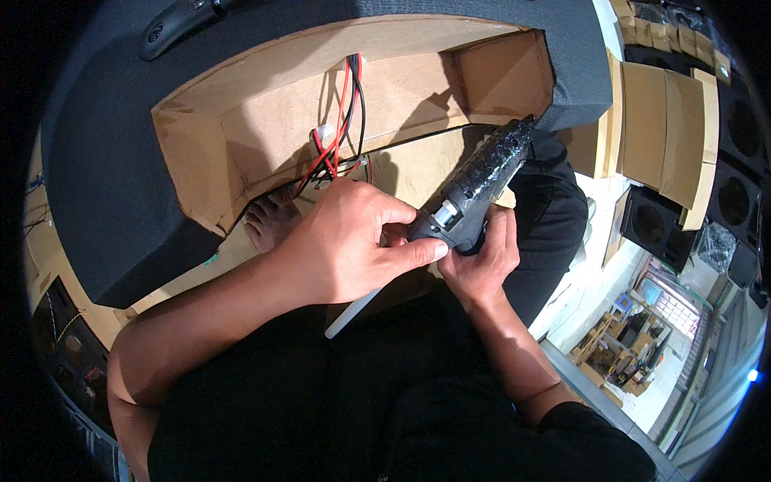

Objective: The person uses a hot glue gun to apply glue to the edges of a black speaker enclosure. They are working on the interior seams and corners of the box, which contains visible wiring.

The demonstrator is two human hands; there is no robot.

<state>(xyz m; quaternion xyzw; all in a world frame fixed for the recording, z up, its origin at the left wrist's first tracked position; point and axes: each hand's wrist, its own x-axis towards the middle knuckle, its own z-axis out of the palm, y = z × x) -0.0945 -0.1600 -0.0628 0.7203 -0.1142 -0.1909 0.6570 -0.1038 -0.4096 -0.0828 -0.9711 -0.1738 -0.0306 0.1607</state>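
A black hot glue gun [491,165], its barrel wrapped in shiny, worn film, points up and to the right. My right hand [483,261] is closed round its handle. At the gun's rear my left hand [345,241] is closed round a white glue stick [353,313], with thumb and forefinger against the gun's body. The stick's free end pokes out below that hand; the part inside my fingers is hidden. Just beyond stands a dark-covered speaker cabinet [104,177] with a bare wooden recess [401,88]. Red and black wires [347,120] hang out of the recess.
A bare foot [271,221] rests under the cabinet's near edge. A black handle [181,28] is fixed on the cabinet's top left. To the right are cardboard pieces [666,136] and more black speaker boxes [654,221]. Farther off lies a pile of cartons [622,349].
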